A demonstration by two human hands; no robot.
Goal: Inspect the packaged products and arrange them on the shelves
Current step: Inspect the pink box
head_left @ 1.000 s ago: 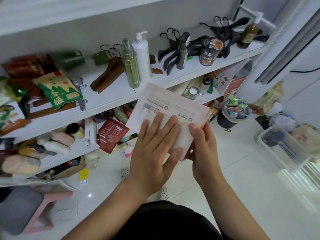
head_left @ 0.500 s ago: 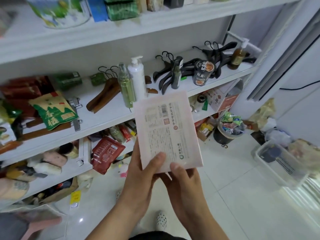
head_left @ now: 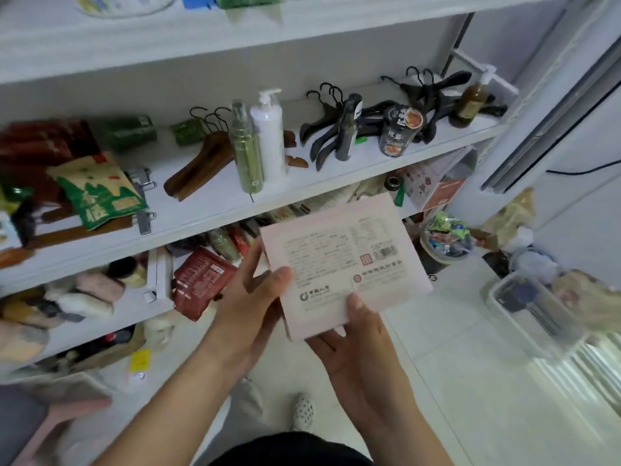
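Observation:
A flat pale pink package [head_left: 342,260] with printed text and a barcode faces me, held in front of the white shelves [head_left: 215,210]. My left hand [head_left: 248,297] grips its left edge, thumb on the printed face. My right hand [head_left: 359,351] supports the bottom edge from below, thumb pressed on the front. The package tilts up to the right. The middle shelf carries a green-and-tan bag [head_left: 97,193], a green spray bottle [head_left: 247,149] and a white pump bottle [head_left: 268,136].
Wooden hangers [head_left: 198,169] and black hangers [head_left: 336,129] lie on the middle shelf beside a dark cup [head_left: 400,129]. A red pouch [head_left: 198,280] leans at the lower shelf. A clear plastic box [head_left: 534,304] and a bin of snacks [head_left: 443,237] stand on the tiled floor at right.
The package turned from lying flat under my left palm to upright, then tilted to the right. My left hand shifted from the face to the left edge; my view rose toward the shelves.

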